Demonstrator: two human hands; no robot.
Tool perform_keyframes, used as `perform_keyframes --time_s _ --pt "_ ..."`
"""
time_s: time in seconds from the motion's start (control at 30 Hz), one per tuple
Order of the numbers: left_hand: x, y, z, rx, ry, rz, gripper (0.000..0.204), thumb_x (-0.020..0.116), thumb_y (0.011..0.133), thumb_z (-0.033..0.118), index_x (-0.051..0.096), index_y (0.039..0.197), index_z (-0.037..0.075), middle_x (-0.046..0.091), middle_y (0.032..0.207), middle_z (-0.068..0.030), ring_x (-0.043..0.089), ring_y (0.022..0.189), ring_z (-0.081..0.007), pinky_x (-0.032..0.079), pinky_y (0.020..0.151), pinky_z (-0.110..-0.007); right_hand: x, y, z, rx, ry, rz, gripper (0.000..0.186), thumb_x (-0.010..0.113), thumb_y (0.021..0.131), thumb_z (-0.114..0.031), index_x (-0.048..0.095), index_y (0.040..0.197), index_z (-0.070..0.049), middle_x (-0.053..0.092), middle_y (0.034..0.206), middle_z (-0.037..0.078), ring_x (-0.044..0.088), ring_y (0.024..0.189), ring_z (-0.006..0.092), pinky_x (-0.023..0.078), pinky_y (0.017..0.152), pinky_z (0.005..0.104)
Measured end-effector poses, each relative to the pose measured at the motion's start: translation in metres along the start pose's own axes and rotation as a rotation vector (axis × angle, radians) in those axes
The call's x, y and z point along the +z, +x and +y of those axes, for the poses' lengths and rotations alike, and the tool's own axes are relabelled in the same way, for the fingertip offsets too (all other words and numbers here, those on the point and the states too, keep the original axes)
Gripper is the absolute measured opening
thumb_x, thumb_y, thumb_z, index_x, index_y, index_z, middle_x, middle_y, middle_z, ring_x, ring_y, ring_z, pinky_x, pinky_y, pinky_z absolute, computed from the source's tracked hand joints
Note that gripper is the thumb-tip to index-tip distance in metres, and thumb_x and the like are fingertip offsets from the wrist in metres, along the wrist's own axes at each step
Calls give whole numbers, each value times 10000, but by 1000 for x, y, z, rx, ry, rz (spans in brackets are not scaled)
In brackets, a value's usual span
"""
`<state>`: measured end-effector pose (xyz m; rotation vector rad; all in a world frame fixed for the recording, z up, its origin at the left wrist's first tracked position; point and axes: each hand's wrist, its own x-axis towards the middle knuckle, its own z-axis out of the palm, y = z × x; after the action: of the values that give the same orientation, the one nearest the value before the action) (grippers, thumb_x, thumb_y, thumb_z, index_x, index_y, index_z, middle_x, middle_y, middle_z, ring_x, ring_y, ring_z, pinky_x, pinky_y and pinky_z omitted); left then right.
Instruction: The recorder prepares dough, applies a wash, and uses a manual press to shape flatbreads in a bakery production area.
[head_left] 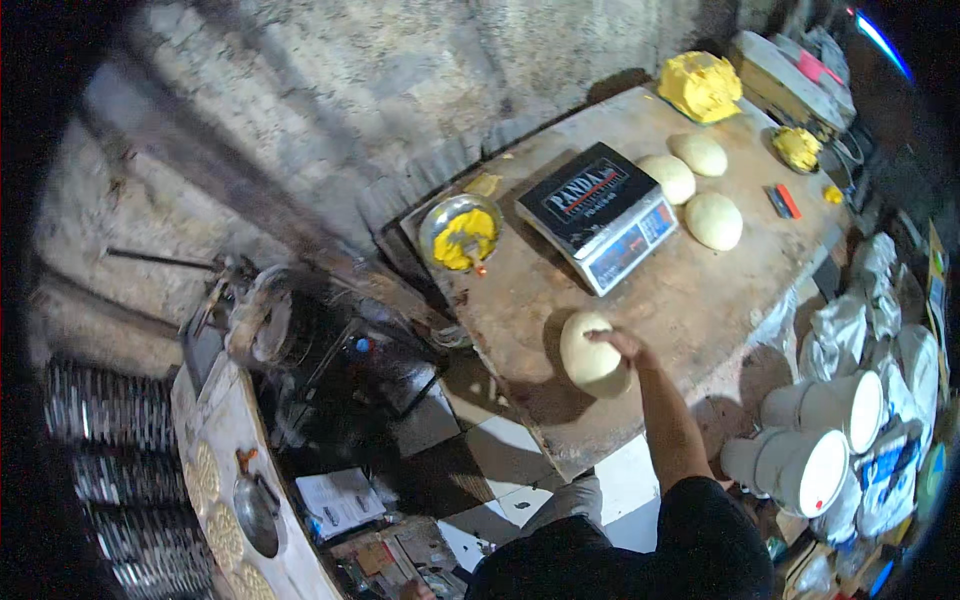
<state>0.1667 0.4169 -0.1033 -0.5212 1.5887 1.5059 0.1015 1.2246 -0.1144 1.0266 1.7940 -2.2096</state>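
A large pale dough ball (590, 354) rests near the front edge of the wooden table. My right hand (625, 345) grips its upper right side, fingers bent against the dough. Low in the picture, a small part of my left hand (415, 591) shows at the bottom rim, its fingers too hidden to read. Beyond the held ball stands a digital scale (600, 215) with a black top, its pan bare. To the scale's right, three more dough balls (713, 221) sit close together. A metal bowl (430, 232) holding soft yellow fat is left of the scale.
A big yellow lump of fat (700, 87) and a smaller one (797, 148) lie at the far right, near a red-and-black small tool (787, 202). White buckets (815, 470) and plastic bags (880, 330) crowd the right. Left is a narrow bench (275, 450) beside stacked trays (110, 410).
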Motion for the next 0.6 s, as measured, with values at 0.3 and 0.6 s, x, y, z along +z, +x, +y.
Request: perform_keyframes --time_s 0.3,0.6 --pt "154 -25 121 292 -555 156 734 444 966 609 414 1441 50 517 1395 -128 504 1271 -282 472 982 -434 411 -144 38 518 -67 -904 671 713 856 -384 473 1371 -28 624 1156 146 633 1010 236 527 869 429" --pt "12 -154 27 754 -835 710 706 438 972 594 526 1307 -21 637 1153 -109 621 992 -202 494 862 -348 691 -267 84 179 -370 -1436 705 634 890 -542 503 1375 -47 579 1283 66 529 1162 195 389 1028 364"
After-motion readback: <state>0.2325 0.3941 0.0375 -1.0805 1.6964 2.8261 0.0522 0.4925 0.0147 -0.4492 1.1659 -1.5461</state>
